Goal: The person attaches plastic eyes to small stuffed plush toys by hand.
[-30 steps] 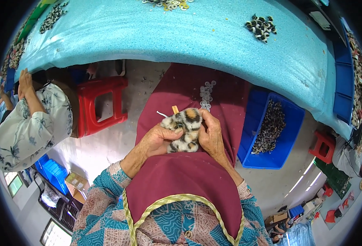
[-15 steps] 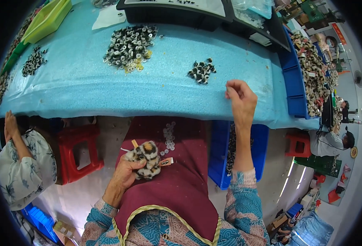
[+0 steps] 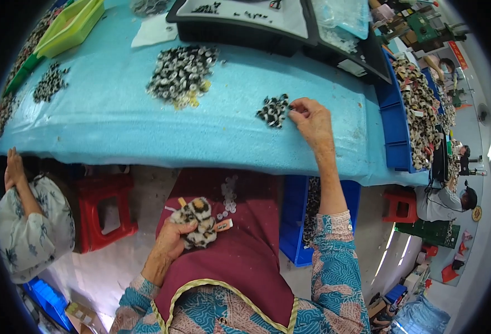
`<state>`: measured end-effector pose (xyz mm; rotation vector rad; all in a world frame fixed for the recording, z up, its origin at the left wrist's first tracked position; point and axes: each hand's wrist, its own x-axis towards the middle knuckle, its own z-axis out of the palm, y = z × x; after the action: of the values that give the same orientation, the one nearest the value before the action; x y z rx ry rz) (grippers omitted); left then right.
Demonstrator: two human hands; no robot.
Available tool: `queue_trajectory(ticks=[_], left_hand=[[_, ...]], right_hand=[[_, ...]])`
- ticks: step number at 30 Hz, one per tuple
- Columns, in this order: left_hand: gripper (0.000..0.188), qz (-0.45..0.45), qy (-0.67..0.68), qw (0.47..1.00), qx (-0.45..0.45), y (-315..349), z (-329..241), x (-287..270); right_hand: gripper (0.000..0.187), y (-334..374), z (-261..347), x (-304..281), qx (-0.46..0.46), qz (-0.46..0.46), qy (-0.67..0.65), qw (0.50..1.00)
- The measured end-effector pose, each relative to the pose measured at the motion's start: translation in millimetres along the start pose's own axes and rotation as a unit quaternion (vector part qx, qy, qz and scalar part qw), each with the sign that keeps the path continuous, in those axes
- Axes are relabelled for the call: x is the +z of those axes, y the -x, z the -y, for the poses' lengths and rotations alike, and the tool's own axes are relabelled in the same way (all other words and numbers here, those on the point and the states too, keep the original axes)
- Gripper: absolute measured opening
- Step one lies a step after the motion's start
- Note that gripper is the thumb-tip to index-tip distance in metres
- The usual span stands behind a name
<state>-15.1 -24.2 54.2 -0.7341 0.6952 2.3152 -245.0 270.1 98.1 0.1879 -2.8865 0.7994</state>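
Plush pc (image 3: 203, 232) is soft, fluffy fabric, cream w/ black & tan patches, rounded & lumpy, w/ an orange tab (image 3: 182, 201) at its far end & a flat tag (image 3: 223, 225) out its right side. It's in the left hand (image 3: 169, 238), over the apron (image 3: 228, 259), maroon cloth w/ pale trim; left fingers wrap it, thumb pressed on top. Right hand (image 3: 314, 123) is at the right edge of a sm. pile (image 3: 272, 112) of black & white pcs; its fingers bunch close to the thumb, can't tell if pinching a pc. Pale round discs (image 3: 228, 192) lie on apron, just right of plush.

Surface (image 3: 106, 122) has lt. blue covering, glossy, a bit wrinkled. Lg. pile (image 3: 181, 72) of black & white pcs sits mid-surface, yellow bits (image 3: 187, 101) at its near edge; dark pile (image 3: 49, 82) far left. Also yellow-green tray (image 3: 67, 36) far left, blk. tray (image 3: 234, 38) far mid, blue crate (image 3: 396, 133) of furry pcs right. Grey floor (image 3: 370, 222), blue bin (image 3: 294, 222) partly under surface, person (image 3: 36, 228) in floral-print top at left.

Count: 1 plush in hand, 3 piles on surface, 1 yellow-green tray, 1 red stool (image 3: 84, 217) left & another (image 3: 391, 206) right; discs overlap, too blurry to count.
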Motion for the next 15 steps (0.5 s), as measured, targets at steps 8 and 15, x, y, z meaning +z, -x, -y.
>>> queue_trajectory(ticks=[8, 15], left_hand=[[0.036, -0.041, 0.029, 0.999, -0.003, 1, -5, 18], [0.034, -0.063, -0.044, 0.997, 0.018, 11, 4, 20]], right_hand=[[0.018, 80, 48, -47, 0.111, 0.042, -0.416, 0.902], [0.021, 185, 108, 23, 0.23, 0.235, -0.625, 0.708]])
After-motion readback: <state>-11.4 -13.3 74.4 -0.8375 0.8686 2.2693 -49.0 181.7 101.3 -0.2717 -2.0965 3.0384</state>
